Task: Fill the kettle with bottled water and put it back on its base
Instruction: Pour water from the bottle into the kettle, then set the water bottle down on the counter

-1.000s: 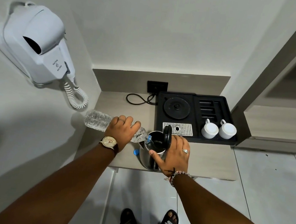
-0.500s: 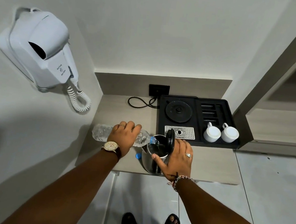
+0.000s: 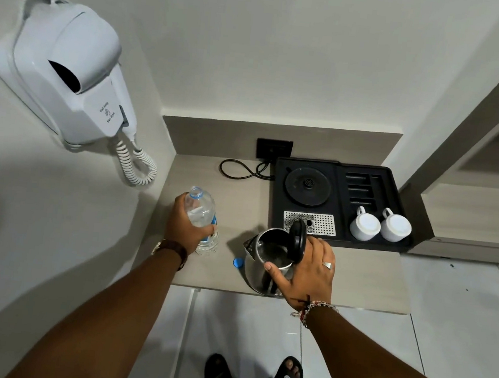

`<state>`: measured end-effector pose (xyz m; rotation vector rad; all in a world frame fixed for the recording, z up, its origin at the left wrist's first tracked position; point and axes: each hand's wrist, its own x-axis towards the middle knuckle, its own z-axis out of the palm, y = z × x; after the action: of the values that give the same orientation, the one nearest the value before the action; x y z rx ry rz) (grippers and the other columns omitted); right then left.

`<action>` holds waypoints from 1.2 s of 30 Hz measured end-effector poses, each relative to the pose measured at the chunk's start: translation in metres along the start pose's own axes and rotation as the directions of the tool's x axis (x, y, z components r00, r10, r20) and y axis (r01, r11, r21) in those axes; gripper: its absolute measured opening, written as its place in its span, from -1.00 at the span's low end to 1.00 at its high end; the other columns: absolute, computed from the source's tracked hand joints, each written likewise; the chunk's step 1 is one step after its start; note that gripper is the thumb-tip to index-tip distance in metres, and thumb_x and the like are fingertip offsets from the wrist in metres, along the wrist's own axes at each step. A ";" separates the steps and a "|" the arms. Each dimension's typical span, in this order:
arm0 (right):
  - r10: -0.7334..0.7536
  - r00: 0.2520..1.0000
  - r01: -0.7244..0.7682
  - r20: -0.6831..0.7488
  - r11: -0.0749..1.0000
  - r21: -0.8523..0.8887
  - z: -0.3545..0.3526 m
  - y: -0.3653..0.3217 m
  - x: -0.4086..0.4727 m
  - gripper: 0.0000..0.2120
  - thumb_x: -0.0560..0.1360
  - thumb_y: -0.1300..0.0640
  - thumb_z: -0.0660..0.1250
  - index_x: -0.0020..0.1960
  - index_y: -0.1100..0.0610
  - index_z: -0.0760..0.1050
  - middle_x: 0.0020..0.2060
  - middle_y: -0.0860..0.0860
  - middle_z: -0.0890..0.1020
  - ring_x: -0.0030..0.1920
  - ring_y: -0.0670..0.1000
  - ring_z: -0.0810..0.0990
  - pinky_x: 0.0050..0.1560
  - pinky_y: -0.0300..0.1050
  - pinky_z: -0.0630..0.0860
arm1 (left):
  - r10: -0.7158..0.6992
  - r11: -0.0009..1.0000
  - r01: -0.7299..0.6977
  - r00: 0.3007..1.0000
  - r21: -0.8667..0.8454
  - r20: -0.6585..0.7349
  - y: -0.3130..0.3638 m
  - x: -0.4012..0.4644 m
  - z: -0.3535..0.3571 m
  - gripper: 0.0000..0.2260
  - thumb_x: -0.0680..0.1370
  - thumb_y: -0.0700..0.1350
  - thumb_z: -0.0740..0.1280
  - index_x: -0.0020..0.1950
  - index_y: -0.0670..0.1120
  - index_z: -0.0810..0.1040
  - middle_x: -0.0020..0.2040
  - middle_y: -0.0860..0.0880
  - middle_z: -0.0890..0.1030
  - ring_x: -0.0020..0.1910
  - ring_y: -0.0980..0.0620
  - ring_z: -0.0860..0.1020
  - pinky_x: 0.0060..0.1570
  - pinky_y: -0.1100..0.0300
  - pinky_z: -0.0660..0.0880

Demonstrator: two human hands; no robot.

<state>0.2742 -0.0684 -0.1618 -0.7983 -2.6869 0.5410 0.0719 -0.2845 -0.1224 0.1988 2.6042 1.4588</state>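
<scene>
A steel kettle [image 3: 256, 269] stands on the beige counter [image 3: 355, 280] near its front edge, black lid [image 3: 297, 244] flipped up, water visible inside. My right hand [image 3: 307, 272] grips the kettle's handle side. My left hand [image 3: 186, 225] holds a clear plastic water bottle [image 3: 201, 214] upright and uncapped, left of the kettle, its bottom at the counter. A blue cap [image 3: 237, 262] lies on the counter between bottle and kettle. The round black kettle base [image 3: 307, 186] sits bare in the black tray [image 3: 390, 243] behind.
Two white cups [image 3: 364, 227] stand upside down at the tray's right. A black cord [image 3: 241, 169] loops from a wall socket [image 3: 274, 149]. A white wall-mounted hair dryer [image 3: 66, 77] hangs at left. Below the counter edge are floor tiles and my sandalled feet.
The bottle was tipped sideways, pouring into the kettle; my left hand has now swung it upright and away to the left. My right hand stays on the kettle.
</scene>
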 end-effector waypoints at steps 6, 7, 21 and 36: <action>-0.010 1.000 0.010 -0.004 1.000 -0.015 0.001 0.001 0.001 -0.07 0.42 -0.61 0.09 0.40 0.14 0.40 0.31 0.14 0.52 0.41 0.23 0.40 0.48 0.27 0.32 | -0.245 0.963 0.241 0.969 0.119 0.025 -0.028 -0.020 0.003 -0.13 0.18 -0.20 0.74 0.41 -0.13 0.41 0.29 -0.11 0.57 0.24 -0.09 0.56 0.29 -0.01 0.51; -0.013 1.000 0.013 -0.007 1.000 -0.016 0.001 0.001 0.002 -0.07 0.42 -0.61 0.09 0.40 0.14 0.40 0.30 0.14 0.52 0.41 0.23 0.40 0.49 0.26 0.31 | -0.369 0.902 0.341 0.927 0.264 0.065 -0.035 -0.029 0.005 -0.14 0.21 -0.12 0.73 0.42 -0.16 0.42 0.33 -0.15 0.57 0.28 -0.12 0.56 0.28 0.02 0.50; -0.035 0.999 0.035 -0.021 0.998 -0.045 0.005 0.001 0.002 -0.07 0.43 -0.58 0.12 0.41 0.18 0.43 0.32 0.13 0.51 0.42 0.23 0.41 0.55 0.19 0.24 | -0.215 0.543 -0.289 0.860 0.789 0.463 -0.038 -0.049 0.105 -0.65 0.59 -0.20 0.27 0.38 -0.09 0.44 0.36 -0.17 0.39 0.21 -0.24 0.59 0.20 -0.08 0.54; -0.012 0.996 0.015 0.084 0.999 -0.038 -0.014 -0.003 0.000 -0.03 0.42 -0.59 0.10 0.41 0.21 0.43 0.32 0.18 0.53 0.42 0.25 0.40 0.52 0.24 0.27 | -0.013 0.545 -0.375 0.891 0.750 0.455 0.022 -0.110 0.039 -0.63 0.54 0.11 0.24 0.26 -0.06 0.44 0.20 -0.11 0.51 0.06 -0.19 0.60 -0.08 0.02 0.53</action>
<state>0.2775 -0.0670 -0.1477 -0.7842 -2.7846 0.5323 0.1878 -0.2611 -0.1168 0.8131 2.6950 0.0165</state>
